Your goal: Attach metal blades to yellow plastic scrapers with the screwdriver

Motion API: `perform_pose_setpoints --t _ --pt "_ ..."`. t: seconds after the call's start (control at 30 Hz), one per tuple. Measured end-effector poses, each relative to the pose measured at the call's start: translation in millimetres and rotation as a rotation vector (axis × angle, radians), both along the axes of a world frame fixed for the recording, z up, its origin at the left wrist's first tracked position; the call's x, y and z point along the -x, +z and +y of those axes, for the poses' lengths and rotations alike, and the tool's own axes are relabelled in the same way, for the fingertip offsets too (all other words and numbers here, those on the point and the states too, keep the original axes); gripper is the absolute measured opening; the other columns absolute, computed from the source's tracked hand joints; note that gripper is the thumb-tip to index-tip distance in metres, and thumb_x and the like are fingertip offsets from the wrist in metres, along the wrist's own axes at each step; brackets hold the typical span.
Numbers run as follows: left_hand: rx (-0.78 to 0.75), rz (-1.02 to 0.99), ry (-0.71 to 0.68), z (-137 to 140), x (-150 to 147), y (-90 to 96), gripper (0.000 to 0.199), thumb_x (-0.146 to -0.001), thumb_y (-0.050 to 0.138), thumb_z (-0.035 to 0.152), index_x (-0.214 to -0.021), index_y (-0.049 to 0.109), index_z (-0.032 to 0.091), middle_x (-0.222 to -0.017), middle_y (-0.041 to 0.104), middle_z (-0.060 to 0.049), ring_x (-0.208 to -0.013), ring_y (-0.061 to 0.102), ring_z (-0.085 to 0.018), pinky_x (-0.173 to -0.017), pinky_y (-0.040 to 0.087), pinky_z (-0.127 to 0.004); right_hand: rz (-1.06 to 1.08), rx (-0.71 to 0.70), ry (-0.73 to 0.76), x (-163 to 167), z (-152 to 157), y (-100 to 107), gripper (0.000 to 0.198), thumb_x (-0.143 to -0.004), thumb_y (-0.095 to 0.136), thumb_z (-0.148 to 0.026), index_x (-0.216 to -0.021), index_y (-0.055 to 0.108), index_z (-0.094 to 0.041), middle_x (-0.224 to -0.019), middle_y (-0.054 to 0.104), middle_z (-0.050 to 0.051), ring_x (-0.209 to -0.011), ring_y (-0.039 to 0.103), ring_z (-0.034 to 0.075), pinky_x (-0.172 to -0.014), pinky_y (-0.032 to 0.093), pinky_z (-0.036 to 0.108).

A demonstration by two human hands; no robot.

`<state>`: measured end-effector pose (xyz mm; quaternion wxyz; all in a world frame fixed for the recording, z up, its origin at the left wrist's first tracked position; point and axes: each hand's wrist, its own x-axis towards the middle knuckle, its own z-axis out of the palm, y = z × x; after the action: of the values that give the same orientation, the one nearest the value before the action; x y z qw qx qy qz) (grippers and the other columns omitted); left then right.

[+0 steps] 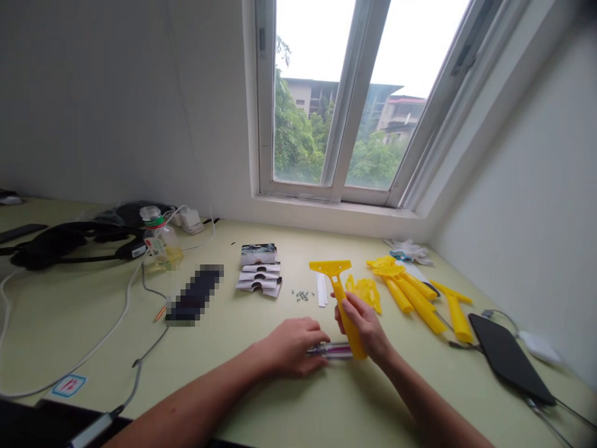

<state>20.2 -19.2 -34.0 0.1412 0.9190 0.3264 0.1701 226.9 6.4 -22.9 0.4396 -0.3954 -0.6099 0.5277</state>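
Note:
My right hand (362,322) is wrapped round the handle of a yellow plastic scraper (331,268), its wide head pointing up and away from me. Under it, on the table, lies a slim clear-and-purple object (339,351), blurred, perhaps a screwdriver. My left hand (296,346) has its fingers curled about the left end of that object. Just beyond my hands are small screws (304,295), white strips (321,290) and a pile of small yellow plastic pieces (366,292). Several more yellow scrapers (410,292) lie to the right.
Small printed cartons (259,269) stand at the back middle. On the left are a blurred-out dark object (196,295), a plastic bottle (161,239), black straps (79,239) and cables. A black phone-like slab (510,358) lies at right. The window wall bounds the pale green table (261,410).

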Motion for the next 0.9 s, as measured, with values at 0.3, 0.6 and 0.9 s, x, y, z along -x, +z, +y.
perform_pose_setpoints --t 0.3,0.6,0.9 --pt "0.401 -0.627 0.184 3.1 -1.2 21.7 0.039 -0.094 0.047 0.044 -0.115 0.064 0.015 -0.1 0.068 -0.011 -0.09 0.061 -0.021 -0.077 0.048 -0.033 -0.111 -0.194 -0.124 37.1 -7.1 9.9 0.031 -0.092 0.048 -0.05 -0.095 0.056 -0.019 -0.073 0.062 0.001 -0.067 0.058 0.016 -0.061 0.046 0.027" --pt "0.845 -1.175 0.171 11.4 12.3 22.3 0.073 -0.087 0.064 0.036 -0.147 0.027 0.019 -0.1 0.067 -0.011 -0.097 0.061 -0.023 -0.084 0.046 -0.036 -0.612 -0.522 0.125 41.1 47.9 63.2 0.035 -0.097 0.038 -0.038 -0.106 0.067 -0.022 -0.104 0.068 0.007 -0.094 0.062 0.019 -0.088 0.046 0.034" --pt "0.864 -1.09 0.244 7.4 10.7 20.7 0.063 -0.085 0.064 0.036 -0.138 0.037 0.016 -0.087 0.068 -0.007 -0.086 0.06 -0.02 -0.082 0.044 -0.034 -1.035 -0.347 0.295 -3.5 103.2 8.9 0.107 -0.055 0.08 -0.049 -0.148 0.035 -0.024 -0.152 0.037 0.013 -0.139 0.031 0.036 -0.111 0.026 0.055"
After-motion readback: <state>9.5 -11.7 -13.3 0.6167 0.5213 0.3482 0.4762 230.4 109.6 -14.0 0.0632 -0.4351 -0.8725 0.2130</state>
